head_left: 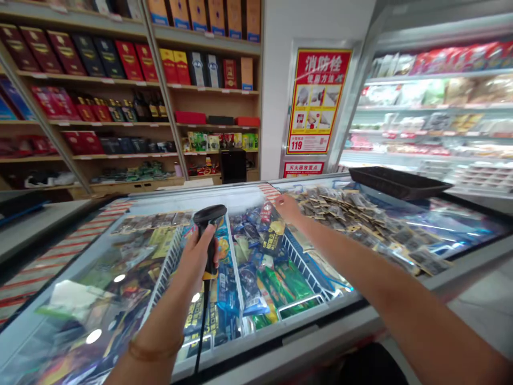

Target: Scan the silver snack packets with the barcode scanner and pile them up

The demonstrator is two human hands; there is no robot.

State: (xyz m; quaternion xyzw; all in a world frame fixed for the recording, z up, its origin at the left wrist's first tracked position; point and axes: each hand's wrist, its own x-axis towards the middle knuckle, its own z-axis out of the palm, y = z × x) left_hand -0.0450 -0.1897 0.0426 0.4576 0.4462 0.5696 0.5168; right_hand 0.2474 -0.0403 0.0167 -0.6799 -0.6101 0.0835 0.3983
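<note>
Head view: the left hand (197, 255), closed around the grip of a black barcode scanner (209, 224), sits at seven o'clock over the freezer (256, 342), while the right hand (287, 207), its grip hidden, reaches among packets (269, 239) at twelve o'clock, near the scanner.

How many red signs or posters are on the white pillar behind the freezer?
2. A large red fire-hydrant poster hangs on the pillar; a small red strip sign sits directly below it, just above the freezer's far edge.
</note>
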